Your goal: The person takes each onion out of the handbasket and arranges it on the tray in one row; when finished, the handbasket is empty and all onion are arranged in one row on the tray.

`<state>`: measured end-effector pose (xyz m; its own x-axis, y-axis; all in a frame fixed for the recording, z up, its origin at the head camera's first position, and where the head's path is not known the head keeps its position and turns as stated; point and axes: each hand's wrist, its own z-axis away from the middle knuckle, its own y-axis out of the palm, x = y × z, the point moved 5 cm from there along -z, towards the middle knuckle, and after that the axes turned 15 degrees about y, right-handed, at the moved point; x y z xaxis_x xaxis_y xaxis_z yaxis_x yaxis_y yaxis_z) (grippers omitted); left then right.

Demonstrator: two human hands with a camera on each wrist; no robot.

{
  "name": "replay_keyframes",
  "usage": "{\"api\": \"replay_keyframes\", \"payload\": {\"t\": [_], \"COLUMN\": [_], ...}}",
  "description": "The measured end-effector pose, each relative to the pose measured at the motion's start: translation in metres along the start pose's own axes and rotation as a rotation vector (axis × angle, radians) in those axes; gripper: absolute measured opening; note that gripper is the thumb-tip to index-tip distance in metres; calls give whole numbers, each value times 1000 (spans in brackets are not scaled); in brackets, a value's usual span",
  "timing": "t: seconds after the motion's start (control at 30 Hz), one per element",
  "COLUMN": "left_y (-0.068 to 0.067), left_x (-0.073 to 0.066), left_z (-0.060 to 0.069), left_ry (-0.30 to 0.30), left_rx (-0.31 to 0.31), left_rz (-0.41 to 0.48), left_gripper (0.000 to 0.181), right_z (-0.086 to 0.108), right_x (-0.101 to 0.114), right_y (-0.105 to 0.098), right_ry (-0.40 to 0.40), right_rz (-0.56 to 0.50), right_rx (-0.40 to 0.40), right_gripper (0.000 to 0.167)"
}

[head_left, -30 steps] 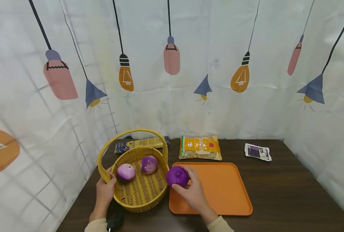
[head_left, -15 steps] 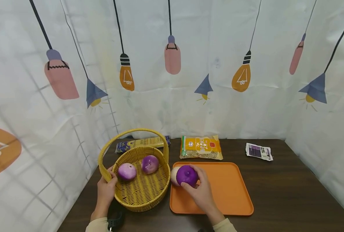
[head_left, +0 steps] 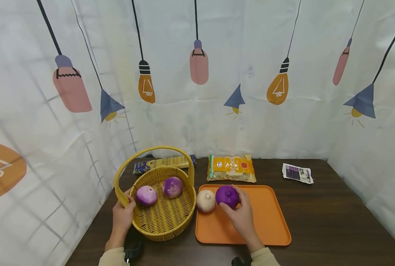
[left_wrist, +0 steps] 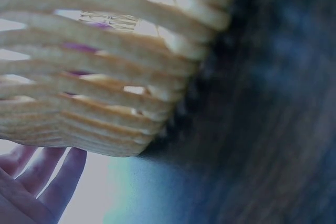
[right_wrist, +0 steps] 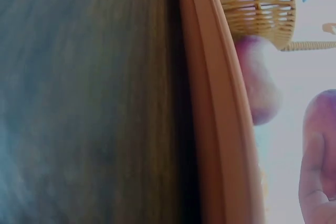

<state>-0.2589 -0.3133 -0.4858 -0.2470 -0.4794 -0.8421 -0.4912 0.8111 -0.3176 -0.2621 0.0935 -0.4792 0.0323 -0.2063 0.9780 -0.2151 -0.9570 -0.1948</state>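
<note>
L hand (head_left: 123, 216) is gripping basket (head_left: 164, 221) nr handle (head_left: 162, 147) base; R hand (head_left: 243, 217) is holding purple onion (head_left: 226, 195) over tray (head_left: 270, 221), w/ pale onion (head_left: 205, 201) sitting btwn hands.

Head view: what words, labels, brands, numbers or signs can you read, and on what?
Nothing reads with certainty.
Yellow bag: large characters and small marks, too blurred to quote.
Purple-and-white packet: print too small.
Long yellow-and-blue packet: markings too small and blurred.
Curtain: lamp drawings, no legible words.
</note>
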Motion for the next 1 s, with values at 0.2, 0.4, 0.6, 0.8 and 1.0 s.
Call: {"api": "replay_keyframes", "payload": {"t": [0.2,0.4,0.6,0.8,1.0], "left_y": [0,-1,-1,-1,0], "left_x": [0,-2,-3,-1,-2], "left_z": [-1,0,0,0,1], "left_ry": [11,18,21,15,10], "left_rx": [2,1,-2,-1,4], "left_rz": [15,22,19,5,-1], "left_gripper": [22,26,21,22,27], "right_z": [-6,-10,-11,-13,-12], "right_x": [-6,-13,-18,-24,-27], "right_y": [-2,-3,-3,-3,-3], "right_ry": [61,124,180,229,248], "right_rz": [-8,20,94,150,173], "right_rx": [15,24,12,14,28], "right_gripper": [71,75,75,76,77]}}
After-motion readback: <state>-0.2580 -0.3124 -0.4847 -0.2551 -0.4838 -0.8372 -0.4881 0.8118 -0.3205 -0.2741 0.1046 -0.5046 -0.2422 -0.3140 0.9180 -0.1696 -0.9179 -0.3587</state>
